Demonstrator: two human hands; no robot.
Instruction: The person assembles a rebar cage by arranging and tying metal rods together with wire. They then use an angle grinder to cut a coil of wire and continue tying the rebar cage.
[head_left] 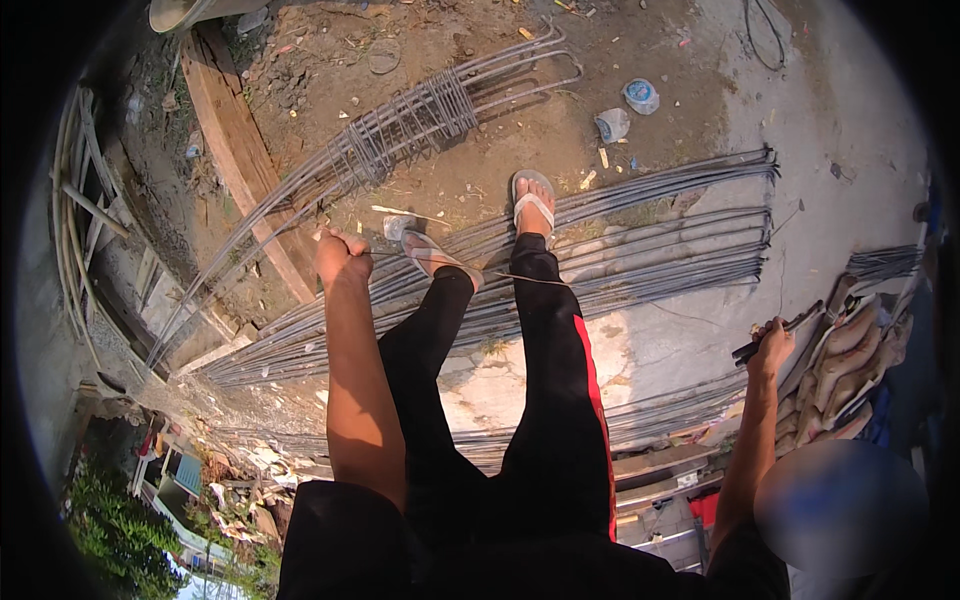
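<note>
My left hand (343,250) is closed on a thin wire (535,279), out in front of my left knee. From that fist the wire runs rightward across my shins and fades from sight over the pale ground towards my right hand. Far out to the right, my right hand (773,348) is wrapped round a dark, bar-like tool (745,353), whose kind I cannot make out. Beneath my legs lie long steel rebars (670,262) in spread rows, and my sandalled feet (535,205) stand at their far side.
Beyond my feet lies a rebar bundle with hooked ends, carrying several wire stirrups (405,125). A wooden beam (235,130) slants at the left. Crumpled plastic cups (641,96) litter the dirt. Brown sacks (845,350) are piled at the right, near a blurred round patch.
</note>
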